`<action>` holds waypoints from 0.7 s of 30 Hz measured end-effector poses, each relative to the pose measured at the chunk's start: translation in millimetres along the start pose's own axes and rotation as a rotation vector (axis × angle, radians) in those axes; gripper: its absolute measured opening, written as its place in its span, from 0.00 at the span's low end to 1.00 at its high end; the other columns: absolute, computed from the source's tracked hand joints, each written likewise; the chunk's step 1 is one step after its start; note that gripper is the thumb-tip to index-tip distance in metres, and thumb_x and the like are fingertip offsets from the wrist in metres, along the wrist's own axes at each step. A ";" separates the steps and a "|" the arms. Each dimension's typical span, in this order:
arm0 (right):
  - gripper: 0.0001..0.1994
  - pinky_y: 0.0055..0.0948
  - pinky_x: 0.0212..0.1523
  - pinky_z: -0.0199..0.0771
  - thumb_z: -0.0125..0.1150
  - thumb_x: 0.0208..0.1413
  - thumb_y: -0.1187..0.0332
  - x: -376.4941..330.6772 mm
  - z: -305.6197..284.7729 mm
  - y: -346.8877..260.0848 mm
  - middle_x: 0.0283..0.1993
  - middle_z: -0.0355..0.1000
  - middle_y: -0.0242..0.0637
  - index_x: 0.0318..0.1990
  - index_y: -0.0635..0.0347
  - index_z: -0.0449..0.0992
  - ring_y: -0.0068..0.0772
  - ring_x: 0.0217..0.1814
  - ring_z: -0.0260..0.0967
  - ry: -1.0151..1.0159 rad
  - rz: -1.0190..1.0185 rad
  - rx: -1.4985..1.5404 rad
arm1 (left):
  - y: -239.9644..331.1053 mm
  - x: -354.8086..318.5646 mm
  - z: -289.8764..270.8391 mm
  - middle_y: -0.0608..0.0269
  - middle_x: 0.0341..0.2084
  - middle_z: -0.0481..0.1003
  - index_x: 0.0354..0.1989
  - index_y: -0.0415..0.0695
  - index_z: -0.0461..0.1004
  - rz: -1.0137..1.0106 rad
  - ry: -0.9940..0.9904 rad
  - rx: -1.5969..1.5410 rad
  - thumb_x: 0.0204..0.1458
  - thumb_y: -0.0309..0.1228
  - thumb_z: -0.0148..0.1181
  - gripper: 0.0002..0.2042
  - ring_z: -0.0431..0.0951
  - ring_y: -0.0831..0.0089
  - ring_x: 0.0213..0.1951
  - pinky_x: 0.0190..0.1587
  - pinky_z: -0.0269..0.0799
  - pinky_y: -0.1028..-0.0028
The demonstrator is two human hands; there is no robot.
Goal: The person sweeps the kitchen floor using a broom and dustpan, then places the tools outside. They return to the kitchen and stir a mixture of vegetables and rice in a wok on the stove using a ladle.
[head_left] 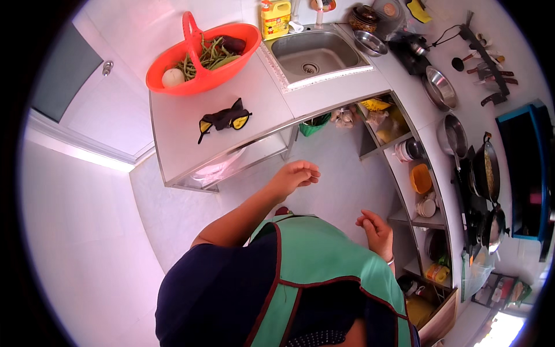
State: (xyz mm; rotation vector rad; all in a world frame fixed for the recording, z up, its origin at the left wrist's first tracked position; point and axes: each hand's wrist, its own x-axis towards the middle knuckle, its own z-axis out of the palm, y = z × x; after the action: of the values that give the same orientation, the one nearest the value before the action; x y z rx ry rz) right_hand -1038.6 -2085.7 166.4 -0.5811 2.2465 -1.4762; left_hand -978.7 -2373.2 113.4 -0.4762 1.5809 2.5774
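Note:
My left hand [293, 178] hangs in the air over the floor, just in front of the counter. Its fingers are loosely bent and no object shows in it. To the right, near the apron and the open shelves, my right hand [378, 233] is raised with fingers half curled and apart, holding nothing visible. Nearest to my left hand on the counter lies a dark cloth item with yellow patches and straps [225, 120]. Behind it stands a red plastic basket [155, 80], holding green beans [215, 55], a dark eggplant [234, 44] and a pale round vegetable [173, 77].
A steel sink [315, 51] is set into the counter [266, 104], beside a yellow jug [276, 18]. Steel pans [439, 88] and a wok [487, 170] line the right counter, above shelves with an orange container [421, 178]. Knives [496, 74] hang on the wall. A door [87, 98] stands left.

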 end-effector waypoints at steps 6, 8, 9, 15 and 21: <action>0.11 0.23 0.42 0.72 0.51 0.55 0.77 -67.8 14.7 -15.4 0.34 0.75 0.38 0.45 0.68 0.73 0.26 0.37 0.73 0.063 -0.031 0.026 | -22.7 -51.9 5.1 0.60 0.42 0.72 0.46 0.39 0.69 0.071 -0.047 0.002 0.56 0.29 0.46 0.12 0.72 0.71 0.46 0.52 0.66 0.71; 0.11 0.23 0.42 0.72 0.51 0.55 0.77 -104.0 16.7 -14.3 0.34 0.75 0.38 0.44 0.69 0.73 0.26 0.37 0.72 0.108 0.009 0.060 | -28.7 -74.8 20.2 0.59 0.42 0.72 0.46 0.38 0.69 0.056 -0.078 0.030 0.57 0.28 0.46 0.12 0.73 0.70 0.46 0.52 0.66 0.71; 0.11 0.23 0.42 0.72 0.50 0.55 0.77 -123.8 18.1 -9.2 0.34 0.75 0.39 0.44 0.69 0.73 0.26 0.37 0.72 0.122 0.023 0.059 | -30.9 -86.2 29.1 0.59 0.42 0.72 0.46 0.38 0.69 0.054 -0.101 0.054 0.57 0.28 0.46 0.12 0.73 0.70 0.46 0.52 0.66 0.71; 0.11 0.24 0.42 0.72 0.50 0.55 0.76 -234.8 41.7 14.4 0.34 0.75 0.40 0.44 0.70 0.73 0.28 0.37 0.72 0.169 0.116 0.143 | -87.2 -165.5 63.3 0.59 0.42 0.72 0.45 0.39 0.69 -0.091 -0.256 0.058 0.57 0.29 0.46 0.11 0.73 0.71 0.45 0.50 0.66 0.72; 0.11 0.23 0.42 0.72 0.50 0.56 0.75 -254.4 79.4 -10.5 0.34 0.74 0.39 0.44 0.69 0.73 0.27 0.38 0.72 0.068 0.045 0.169 | -74.8 -213.6 39.0 0.63 0.37 0.72 0.44 0.38 0.70 -0.015 -0.212 0.161 0.56 0.28 0.47 0.11 0.73 0.75 0.41 0.46 0.67 0.76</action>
State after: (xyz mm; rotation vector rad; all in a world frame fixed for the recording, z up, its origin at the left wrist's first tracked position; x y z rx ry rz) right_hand -781.9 -2013.5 170.4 -0.4316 2.1421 -1.6648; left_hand -767.6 -2284.3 130.4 -0.1930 1.6825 2.3728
